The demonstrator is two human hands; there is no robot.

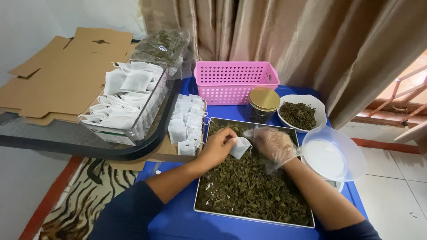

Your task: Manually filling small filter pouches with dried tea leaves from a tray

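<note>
Over the near-left part of the metal tray [202, 209] of dried tea leaves [249, 186], the left hand [218, 146] pinches a small white filter bag [240, 147] by its upper edge, fingers closed on the paper. The right hand [273, 144], covered in a thin clear plastic glove, sits just beside the bag on its right, fingers curled loosely at the bag's mouth; whether it grips any leaves I cannot tell.

The bag looks very light and limp, thin paper that will crumple or tear if squeezed hard, so the rim near the opening seems the sensible place to hold it, with light pressure. The leaves are dry, loose and crumbly, likely to spill from between fingers.

Left of the tray lies a row of empty white bags [187, 124], and further left a clear bin [147, 116] heaped with more of them, resting on a dark glass table [53, 142] beside flattened cardboard [58, 75]. Behind the tray stand a pink basket [233, 82], a glass jar with a gold lid [263, 104] and a white bowl of leaves [300, 113]. Right of the tray sits a clear plastic bowl [333, 153]. The tray rests on a blue table [178, 222].
</note>
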